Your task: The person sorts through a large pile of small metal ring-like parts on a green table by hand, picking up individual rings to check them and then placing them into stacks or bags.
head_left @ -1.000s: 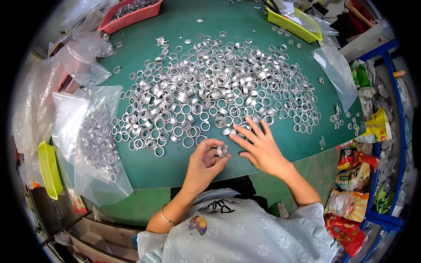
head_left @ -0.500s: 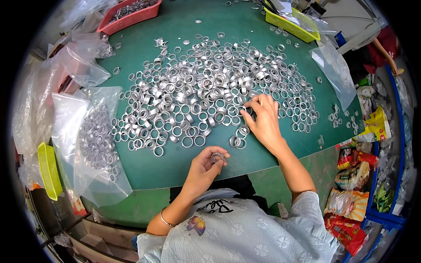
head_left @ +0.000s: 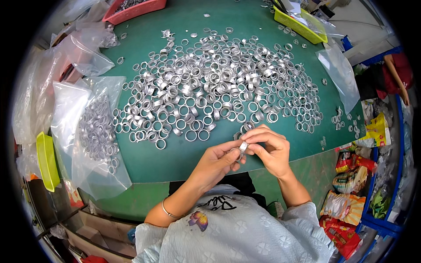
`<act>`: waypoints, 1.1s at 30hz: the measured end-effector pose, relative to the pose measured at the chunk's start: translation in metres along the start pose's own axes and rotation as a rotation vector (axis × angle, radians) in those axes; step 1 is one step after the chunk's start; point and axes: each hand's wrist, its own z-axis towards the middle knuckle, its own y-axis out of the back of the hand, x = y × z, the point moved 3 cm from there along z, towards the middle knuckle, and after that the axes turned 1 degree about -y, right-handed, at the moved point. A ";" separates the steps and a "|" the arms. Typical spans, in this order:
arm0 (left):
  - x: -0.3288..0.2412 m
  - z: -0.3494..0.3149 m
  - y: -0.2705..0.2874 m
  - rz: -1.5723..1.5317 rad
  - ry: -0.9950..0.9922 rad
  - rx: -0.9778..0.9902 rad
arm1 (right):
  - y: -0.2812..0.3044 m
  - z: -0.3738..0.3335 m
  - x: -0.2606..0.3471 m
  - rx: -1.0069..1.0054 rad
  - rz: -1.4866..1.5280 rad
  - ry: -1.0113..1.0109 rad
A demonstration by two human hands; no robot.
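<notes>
Above the table's near edge my two hands meet, closed around silvery metal rings. My left hand (head_left: 215, 164) pinches a ring (head_left: 237, 153) between thumb and fingers, partly hidden by them. A ring turned edge-on (head_left: 244, 146) sits at the fingertips of my right hand (head_left: 272, 151), touching my left fingers. Whether these are two separate rings or parts of one, I cannot tell for certain. Just beyond my hands lies a wide heap of similar metal rings (head_left: 206, 83) on the green tabletop (head_left: 144, 166); a few of its rings lie right behind my right fingers.
At left, a clear plastic bag (head_left: 105, 184) holds many rings, beside a yellow-green basket (head_left: 47, 162). A red tray (head_left: 131, 15) and a yellow tray (head_left: 298, 26) stand at the far side. Packaged goods (head_left: 346, 201) fill a blue rack at right, where another person's arm (head_left: 397, 79) shows.
My right hand has left the heap and come down and nearer, bringing a ring to my left hand. The left hand has moved slightly right to meet it. The view has shifted a little.
</notes>
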 end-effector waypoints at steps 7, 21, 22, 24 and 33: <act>0.003 -0.001 0.010 0.031 -0.057 -0.008 | -0.004 -0.002 0.002 -0.016 0.130 -0.047; -0.028 -0.014 0.012 1.615 -0.729 -0.531 | 0.040 0.009 -0.017 -0.293 -0.791 0.018; -0.027 -0.013 0.014 1.676 -0.696 -0.540 | 0.039 0.014 -0.017 -0.302 -0.820 0.026; -0.023 -0.010 0.020 1.797 -0.628 -0.559 | 0.033 0.026 -0.018 -0.284 -0.915 0.050; -0.029 -0.021 0.007 1.121 -0.310 -0.340 | 0.015 0.038 -0.013 -0.103 -0.667 -0.001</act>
